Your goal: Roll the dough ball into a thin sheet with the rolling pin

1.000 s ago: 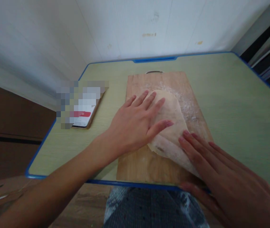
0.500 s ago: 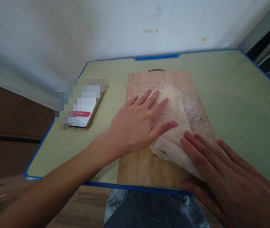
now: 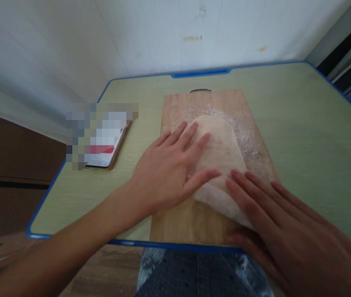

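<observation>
A flat sheet of pale dough (image 3: 220, 142) lies on a wooden cutting board (image 3: 188, 225), with its near edge folded over into a thick roll (image 3: 217, 200). My left hand (image 3: 171, 165) rests flat across the dough's left side, fingers spread and thumb pointing right. Over the right end of the roll lies my right hand (image 3: 283, 222), its fingers stretched out and the thumb low near the board's front edge. That end of the dough is hidden beneath it. White flour (image 3: 252, 142) dusts the board beyond and to the right of the sheet.
The board stands on a light green table (image 3: 302, 123) with a blue rim. Left of it lies a phone (image 3: 101, 159), partly blurred out. A metal handle (image 3: 200, 90) sits at the board's far end. A white wall (image 3: 163, 37) rises behind the table.
Both hands have shifted slightly left over the dough, beyond a small shift of the whole view. A dark spot seen earlier on the roll no longer shows.
</observation>
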`<action>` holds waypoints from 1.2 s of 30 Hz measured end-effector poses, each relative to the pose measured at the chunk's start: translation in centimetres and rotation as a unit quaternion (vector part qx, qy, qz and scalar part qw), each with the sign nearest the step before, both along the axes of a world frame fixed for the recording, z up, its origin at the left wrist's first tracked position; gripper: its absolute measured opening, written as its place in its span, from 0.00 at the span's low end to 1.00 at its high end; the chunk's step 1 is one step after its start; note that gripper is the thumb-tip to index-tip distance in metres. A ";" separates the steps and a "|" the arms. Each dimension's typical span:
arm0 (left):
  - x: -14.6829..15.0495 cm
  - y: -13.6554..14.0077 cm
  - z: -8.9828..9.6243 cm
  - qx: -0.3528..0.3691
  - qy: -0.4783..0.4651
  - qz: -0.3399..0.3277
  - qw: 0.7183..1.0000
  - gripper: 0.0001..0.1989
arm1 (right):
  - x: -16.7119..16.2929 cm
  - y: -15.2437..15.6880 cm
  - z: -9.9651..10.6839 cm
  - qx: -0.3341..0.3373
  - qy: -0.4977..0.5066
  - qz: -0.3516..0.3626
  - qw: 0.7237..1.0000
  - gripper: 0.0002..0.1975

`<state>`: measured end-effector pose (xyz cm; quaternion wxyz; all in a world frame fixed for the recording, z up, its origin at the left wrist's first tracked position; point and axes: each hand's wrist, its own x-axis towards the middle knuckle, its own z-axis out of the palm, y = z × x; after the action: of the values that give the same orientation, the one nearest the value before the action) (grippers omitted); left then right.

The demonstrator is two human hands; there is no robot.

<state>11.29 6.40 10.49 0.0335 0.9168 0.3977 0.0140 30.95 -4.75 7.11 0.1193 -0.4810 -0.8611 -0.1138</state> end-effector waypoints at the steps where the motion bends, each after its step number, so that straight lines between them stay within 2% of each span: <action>1: 0.7 0.7 0.2 0.001 0.004 0.005 1.000 0.36 | 0.1 0.2 0.1 0.000 -0.004 -0.005 1.000 0.25; 3: 1.5 1.4 0.5 0.001 0.007 0.009 1.000 0.34 | 0.3 0.5 0.2 -0.002 -0.006 -0.013 1.000 0.26; 5: 1.2 0.8 0.4 0.006 0.006 0.007 1.000 0.34 | 0.2 0.4 0.2 0.002 -0.005 -0.016 1.000 0.25; 10: -2.4 -3.7 -0.7 0.023 -0.020 -0.024 0.999 0.39 | -0.3 -0.9 0.1 0.024 -0.010 0.027 0.999 0.23; 12: -3.2 -4.5 -0.9 0.023 -0.021 -0.037 0.999 0.40 | -0.4 -1.0 0.0 0.022 -0.010 0.031 0.999 0.24; 14: -2.8 -3.9 -0.8 0.019 -0.016 -0.029 0.999 0.40 | -0.4 -0.7 0.1 0.013 -0.011 0.024 1.000 0.24; 17: -0.5 -1.1 -0.2 0.013 -0.008 0.011 1.000 0.38 | -0.1 0.2 0.4 0.001 -0.004 -0.002 1.000 0.24; 20: 1.9 1.7 0.5 0.009 -0.011 0.015 1.000 0.34 | 0.2 1.0 0.5 -0.021 0.012 -0.039 0.999 0.26; 22: 2.6 2.3 0.7 0.013 -0.021 0.011 1.000 0.32 | 0.3 1.1 0.4 -0.034 0.022 -0.050 0.998 0.26; 25: 1.7 0.9 0.3 0.014 -0.022 0.011 1.000 0.33 | 0.2 0.8 0.3 -0.036 0.027 -0.044 0.998 0.25; 28: -1.0 -2.0 -0.6 0.013 -0.029 -0.013 0.999 0.39 | -0.1 0.1 0.3 -0.022 0.011 -0.016 1.000 0.24; 31: -3.1 -3.9 -1.4 0.005 -0.041 -0.040 0.998 0.40 | -0.2 -0.5 0.3 -0.003 -0.003 0.012 1.000 0.24; 33: -3.1 -3.8 -1.5 0.012 -0.046 -0.039 0.998 0.39 | -0.2 -0.6 0.4 0.005 -0.006 0.014 1.000 0.25; 36: -1.1 -1.5 -0.8 0.014 -0.029 -0.005 0.999 0.38 | -0.1 -0.1 0.5 -0.001 -0.009 0.003 1.000 0.25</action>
<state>10.19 4.89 9.71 0.0323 0.9185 0.3914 0.0460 30.86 -4.85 7.60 0.1112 -0.4774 -0.8637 -0.1171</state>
